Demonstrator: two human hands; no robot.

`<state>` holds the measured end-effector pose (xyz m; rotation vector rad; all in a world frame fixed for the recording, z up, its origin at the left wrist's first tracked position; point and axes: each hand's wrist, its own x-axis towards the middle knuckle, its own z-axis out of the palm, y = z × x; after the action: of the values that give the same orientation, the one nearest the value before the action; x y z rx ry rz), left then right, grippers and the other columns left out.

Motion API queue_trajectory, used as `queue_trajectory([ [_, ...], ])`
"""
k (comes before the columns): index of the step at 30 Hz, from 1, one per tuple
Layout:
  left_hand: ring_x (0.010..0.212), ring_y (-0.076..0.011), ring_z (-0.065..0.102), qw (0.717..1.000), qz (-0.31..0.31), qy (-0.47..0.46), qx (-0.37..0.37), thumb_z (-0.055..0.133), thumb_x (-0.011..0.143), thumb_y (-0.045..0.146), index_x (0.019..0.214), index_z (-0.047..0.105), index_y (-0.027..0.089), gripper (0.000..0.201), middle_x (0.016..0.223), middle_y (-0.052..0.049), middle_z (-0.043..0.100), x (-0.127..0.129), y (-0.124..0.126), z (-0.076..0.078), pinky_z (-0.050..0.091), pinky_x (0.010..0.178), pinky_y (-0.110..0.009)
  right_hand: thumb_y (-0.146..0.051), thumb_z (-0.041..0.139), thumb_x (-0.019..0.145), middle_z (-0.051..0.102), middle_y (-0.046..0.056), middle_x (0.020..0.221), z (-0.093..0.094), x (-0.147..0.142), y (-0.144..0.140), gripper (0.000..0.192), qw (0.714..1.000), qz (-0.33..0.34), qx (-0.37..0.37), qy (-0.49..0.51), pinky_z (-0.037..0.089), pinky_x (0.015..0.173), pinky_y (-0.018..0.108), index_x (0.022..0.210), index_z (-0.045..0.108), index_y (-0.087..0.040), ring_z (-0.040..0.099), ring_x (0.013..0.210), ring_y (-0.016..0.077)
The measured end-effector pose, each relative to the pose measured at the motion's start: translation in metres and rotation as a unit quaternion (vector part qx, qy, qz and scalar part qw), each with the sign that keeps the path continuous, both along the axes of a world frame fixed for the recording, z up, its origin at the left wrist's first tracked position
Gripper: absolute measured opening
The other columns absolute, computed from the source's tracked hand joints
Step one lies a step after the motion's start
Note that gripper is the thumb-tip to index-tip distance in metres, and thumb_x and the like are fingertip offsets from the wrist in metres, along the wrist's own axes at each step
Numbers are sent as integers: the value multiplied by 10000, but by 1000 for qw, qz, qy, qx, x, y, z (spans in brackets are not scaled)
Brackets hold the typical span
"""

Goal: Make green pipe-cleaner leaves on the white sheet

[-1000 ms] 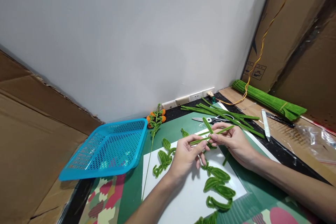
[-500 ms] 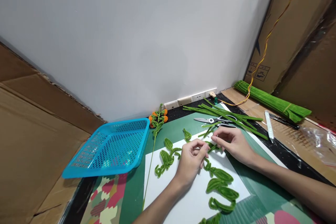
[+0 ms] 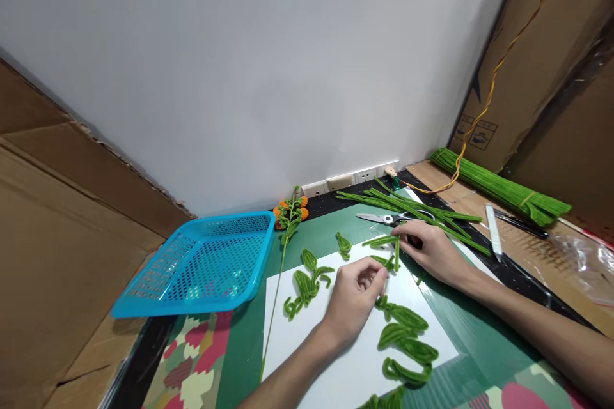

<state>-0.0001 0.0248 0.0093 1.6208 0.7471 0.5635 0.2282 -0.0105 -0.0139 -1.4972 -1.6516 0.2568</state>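
My left hand (image 3: pixel 354 294) hovers over a white sheet (image 3: pixel 336 364), thumb and fingertips pinched together; whatever is between them is hidden or too small to tell. Just under its fingertips lies the upper end of a row of looped green pipe-cleaner leaves (image 3: pixel 407 348). My right hand (image 3: pixel 432 252) pinches a short green pipe cleaner (image 3: pixel 397 254), which hangs down from its fingertips. Other short green pieces (image 3: pixel 378 241) lie beside it. Left of my left hand rest more green leaves (image 3: pixel 304 286), and a single leaf (image 3: pixel 343 244) lies farther back.
Scissors (image 3: pixel 377 218) lie under long green pipe cleaners (image 3: pixel 432 211). A stem with orange flowers (image 3: pixel 290 217) stretches along the sheet's left side, near a blue basket (image 3: pixel 261 268). On the right are a white cutter-like tool (image 3: pixel 492 230) and a green pipe-cleaner bundle (image 3: pixel 499 182).
My right hand has drawn slightly up and away from the left, and a short pipe cleaner now hangs from its fingers. My left hand has barely moved.
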Motion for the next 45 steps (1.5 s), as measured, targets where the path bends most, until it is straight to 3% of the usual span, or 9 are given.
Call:
queue_trajectory([
  [7, 568, -104, 467, 1000, 4, -6, -26, 601, 1008, 484, 928, 672, 163, 339, 763, -8, 615, 1, 0, 3, 332, 526, -230, -234, 589, 992, 800, 100, 1109, 9, -5, -8, 213, 998, 22, 60, 12, 625, 871, 379, 1146, 734, -208, 772, 982, 259],
  [11, 539, -72, 456, 999, 6, -27, -42, 530, 1039, 524, 971, 627, 166, 377, 859, -7, 617, 1, 0, 7, 369, 528, -217, -230, 586, 1013, 777, 107, 1240, 11, -11, -11, 297, 995, 48, 83, -8, 607, 1005, 414, 1289, 695, -225, 758, 1120, 272],
  [15, 562, -68, 485, 997, -6, -48, -65, 552, 1031, 524, 1093, 582, 193, 338, 913, 0, 613, 0, -1, 8, 383, 528, -201, -185, 571, 1023, 749, 104, 1318, 10, -13, -14, 408, 990, 79, 110, -37, 603, 1034, 411, 1423, 623, -251, 727, 1206, 267],
  [20, 531, -66, 473, 995, -14, -62, -78, 617, 1007, 490, 1112, 594, 203, 307, 826, 24, 593, 1, -2, 3, 350, 474, -190, -111, 569, 1004, 741, 107, 1339, 8, -17, -16, 543, 982, 107, 137, -71, 621, 1009, 405, 1525, 537, -263, 734, 1198, 258],
  [24, 458, -53, 418, 994, 64, -70, -48, 727, 938, 458, 937, 616, 181, 298, 665, 57, 528, 2, 1, -2, 330, 440, -189, -84, 527, 1006, 737, 90, 1358, 3, -19, -15, 544, 983, 103, 133, -72, 621, 1026, 420, 1510, 566, -284, 735, 1209, 258],
  [26, 448, -50, 415, 993, 77, -73, -46, 766, 906, 458, 938, 628, 178, 314, 655, 61, 521, 3, 2, -5, 326, 434, -190, -62, 520, 996, 742, 83, 1351, 1, -19, -14, 545, 982, 98, 138, -78, 624, 1015, 427, 1484, 596, -294, 737, 1204, 259],
  [32, 463, -56, 447, 992, 71, -73, -71, 771, 895, 495, 984, 632, 185, 351, 705, 52, 560, 3, 5, -10, 327, 436, -191, -83, 568, 1004, 768, 85, 1300, 5, -20, -15, 526, 983, 77, 150, -79, 630, 926, 422, 1482, 605, -300, 768, 1117, 263],
  [39, 853, -172, 645, 994, 52, -90, -42, 766, 918, 419, 1077, 730, 160, 306, 987, -67, 727, 5, 4, -4, 507, 764, -261, -176, 644, 1007, 803, 77, 1216, 9, -27, -20, 429, 988, 52, 132, -58, 649, 820, 387, 1415, 673, -304, 807, 982, 255],
  [45, 698, -138, 587, 992, 7, -99, -77, 735, 947, 407, 1050, 706, 151, 277, 835, -36, 696, 6, 0, -3, 482, 658, -250, -145, 611, 1005, 768, 71, 1302, 9, -31, -24, 525, 988, 68, 131, -51, 648, 886, 365, 1504, 590, -305, 789, 1080, 247],
])
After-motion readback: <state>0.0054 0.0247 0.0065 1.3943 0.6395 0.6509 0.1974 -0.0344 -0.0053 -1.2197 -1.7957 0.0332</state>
